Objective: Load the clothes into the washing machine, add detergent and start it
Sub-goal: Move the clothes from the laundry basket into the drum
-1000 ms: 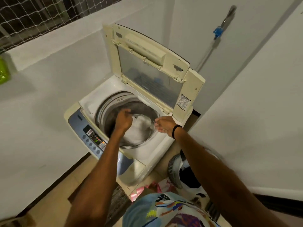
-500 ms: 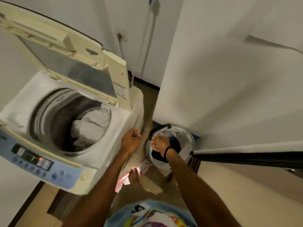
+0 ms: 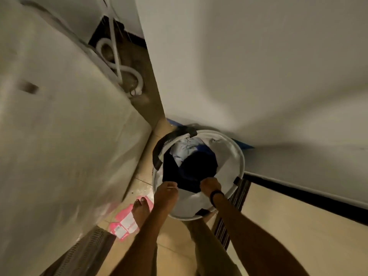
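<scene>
in the round white basket [image 3: 231, 154], left grip [image 3: 166, 189] and right grip [image 3: 209, 185] pinch soft dark cloth [image 3: 197, 168].

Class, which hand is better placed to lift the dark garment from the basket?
Probably the right hand: its fingers curl round the near edge of the dark garment. The left hand reaches its corner, grip unclear.

White hose [image 3: 139, 76] coiled in the floor's far corner, striped mat [image 3: 240, 193] along its right edge by black skirting [image 3: 298, 194], my bare foot [image 3: 140, 211] mid-floor
</scene>
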### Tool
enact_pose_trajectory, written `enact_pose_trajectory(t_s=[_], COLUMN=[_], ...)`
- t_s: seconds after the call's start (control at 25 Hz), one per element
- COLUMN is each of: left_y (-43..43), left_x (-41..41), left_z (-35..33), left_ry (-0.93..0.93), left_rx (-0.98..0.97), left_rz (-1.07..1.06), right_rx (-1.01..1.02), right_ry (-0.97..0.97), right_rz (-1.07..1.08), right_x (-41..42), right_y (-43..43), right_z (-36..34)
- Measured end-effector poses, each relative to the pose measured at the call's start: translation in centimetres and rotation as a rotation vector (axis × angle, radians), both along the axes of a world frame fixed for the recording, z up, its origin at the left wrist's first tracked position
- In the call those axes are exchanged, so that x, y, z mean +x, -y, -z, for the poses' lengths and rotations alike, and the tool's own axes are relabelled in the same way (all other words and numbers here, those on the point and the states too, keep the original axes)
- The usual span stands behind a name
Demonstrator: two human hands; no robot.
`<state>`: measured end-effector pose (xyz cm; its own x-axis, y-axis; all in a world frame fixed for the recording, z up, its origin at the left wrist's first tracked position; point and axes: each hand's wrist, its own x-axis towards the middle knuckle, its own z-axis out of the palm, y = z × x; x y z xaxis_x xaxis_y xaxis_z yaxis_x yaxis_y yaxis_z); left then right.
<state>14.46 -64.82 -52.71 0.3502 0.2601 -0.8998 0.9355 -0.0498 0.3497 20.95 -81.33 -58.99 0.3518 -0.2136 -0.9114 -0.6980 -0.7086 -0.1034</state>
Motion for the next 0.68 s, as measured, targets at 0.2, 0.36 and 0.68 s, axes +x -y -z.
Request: enact_pose_trajectory(t_s=[0.2, 0.36, 0.68], left_y=[0.8, 0.4, 2.8], left_x=[-0.3, -2.2, -2.7], left_z=[9.3, 10.6, -3.0], left_ry=[0.032, 0.066, 0.089], left_rx=[-0.013, -0.147, 0.073], left_rz=[-0.191, -0.373, 0.089], right_rx=[-0.052, -0.163, 0.088], right_ry=[0.001, 0.126, 0.304], right_rz=[-0.392, -0.421, 0.689], right_x=[1.2, 1.3, 0.2], right_y=[0.1, 0.0, 0.8], right_z=[13.5, 15.0, -7.0])
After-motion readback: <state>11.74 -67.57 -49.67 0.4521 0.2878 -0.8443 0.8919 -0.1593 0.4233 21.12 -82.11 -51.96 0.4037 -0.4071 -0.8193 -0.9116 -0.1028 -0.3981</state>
